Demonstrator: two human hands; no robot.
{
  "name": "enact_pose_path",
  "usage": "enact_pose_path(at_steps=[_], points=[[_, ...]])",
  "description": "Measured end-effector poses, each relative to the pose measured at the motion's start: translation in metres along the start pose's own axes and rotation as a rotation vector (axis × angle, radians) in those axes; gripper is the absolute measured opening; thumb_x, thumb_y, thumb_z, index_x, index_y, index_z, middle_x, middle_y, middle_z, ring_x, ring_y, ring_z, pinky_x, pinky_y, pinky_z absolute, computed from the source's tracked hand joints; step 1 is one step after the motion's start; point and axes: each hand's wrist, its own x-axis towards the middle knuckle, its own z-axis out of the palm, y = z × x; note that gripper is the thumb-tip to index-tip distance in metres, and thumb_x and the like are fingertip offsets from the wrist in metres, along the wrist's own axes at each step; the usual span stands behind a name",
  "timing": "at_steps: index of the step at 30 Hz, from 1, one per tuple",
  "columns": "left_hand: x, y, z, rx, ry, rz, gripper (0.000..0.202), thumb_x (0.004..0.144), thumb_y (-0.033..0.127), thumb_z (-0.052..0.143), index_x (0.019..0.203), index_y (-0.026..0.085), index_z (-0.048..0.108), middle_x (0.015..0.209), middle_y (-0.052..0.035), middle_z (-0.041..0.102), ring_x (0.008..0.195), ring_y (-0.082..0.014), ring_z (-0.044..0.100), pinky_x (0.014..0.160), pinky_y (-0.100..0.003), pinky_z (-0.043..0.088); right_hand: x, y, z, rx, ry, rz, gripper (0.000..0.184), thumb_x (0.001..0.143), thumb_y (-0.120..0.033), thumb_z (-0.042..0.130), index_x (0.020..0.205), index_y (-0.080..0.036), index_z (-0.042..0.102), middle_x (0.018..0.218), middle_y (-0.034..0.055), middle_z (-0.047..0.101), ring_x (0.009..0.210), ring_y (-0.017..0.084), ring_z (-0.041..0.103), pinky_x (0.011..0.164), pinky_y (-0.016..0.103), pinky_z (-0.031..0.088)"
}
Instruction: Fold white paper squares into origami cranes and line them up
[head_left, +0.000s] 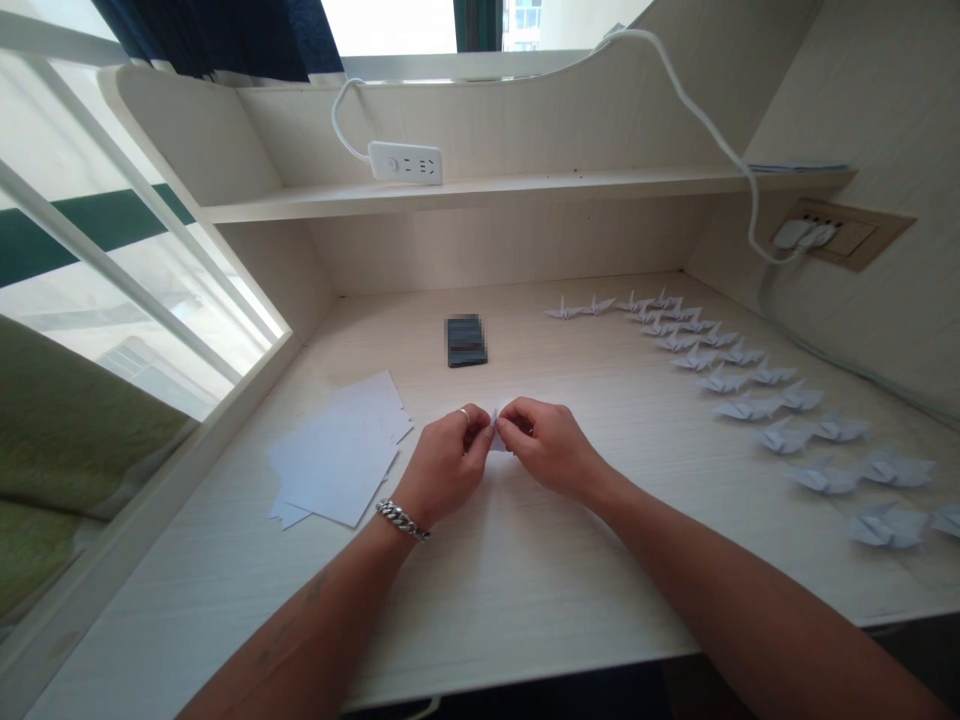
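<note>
A small folded piece of white paper (498, 438) is pinched between my two hands above the middle of the desk. My left hand (448, 455), with a ring and a chain bracelet, closes its thumb and fingers on the paper's left side. From the right, my right hand (551, 440) grips the same paper between thumb and forefinger. Fingers cover most of the folds, so its exact shape is hidden. Left of my hands lies a loose stack of white paper sheets (337, 450). Folded paper cranes (750, 405) stand in rows along the right side.
A dark, partly blurred flat object (466, 342) lies beyond my hands. The desk (570, 610) is backed by a shelf (510, 193) carrying a white power strip (405, 163). A white cable (709, 120) runs down to the wall socket (847, 235). White bars (135, 190) edge the left side.
</note>
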Motion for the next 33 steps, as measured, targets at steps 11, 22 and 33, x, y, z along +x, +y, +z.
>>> enact_pose_path(at_steps=[11,22,33], points=[[0.000,-0.002,-0.001,0.047,-0.102,0.030,0.018,0.086,0.024,0.047,0.070,0.020,0.055,0.063,0.0010,0.059,0.057,-0.0142,0.051,0.058,-0.025,0.036,0.003,0.004,-0.002,-0.065,-0.085,0.039,0.015,0.077,-0.021,0.052,0.068,-0.019,0.063,0.065,-0.0003,0.065,0.058,0.012,0.051,0.054,0.024,0.033],[0.000,-0.002,0.001,0.044,-0.034,-0.013,0.017,0.086,0.028,0.049,0.075,0.021,0.059,0.071,-0.0024,0.068,0.064,-0.0174,0.060,0.061,-0.027,0.040,0.002,0.001,-0.001,0.038,-0.049,0.064,0.015,0.077,-0.022,0.054,0.067,-0.018,0.065,0.066,0.0008,0.066,0.060,0.013,0.055,0.056,0.024,0.037],[-0.003,-0.005,0.015,0.089,0.164,-0.001,0.014,0.085,0.028,0.055,0.083,0.020,0.067,0.080,-0.0058,0.072,0.071,-0.0199,0.065,0.067,-0.029,0.046,-0.002,-0.006,0.003,0.013,0.067,0.046,0.020,0.081,-0.025,0.055,0.066,-0.019,0.067,0.065,0.0011,0.067,0.061,0.014,0.058,0.059,0.025,0.039]])
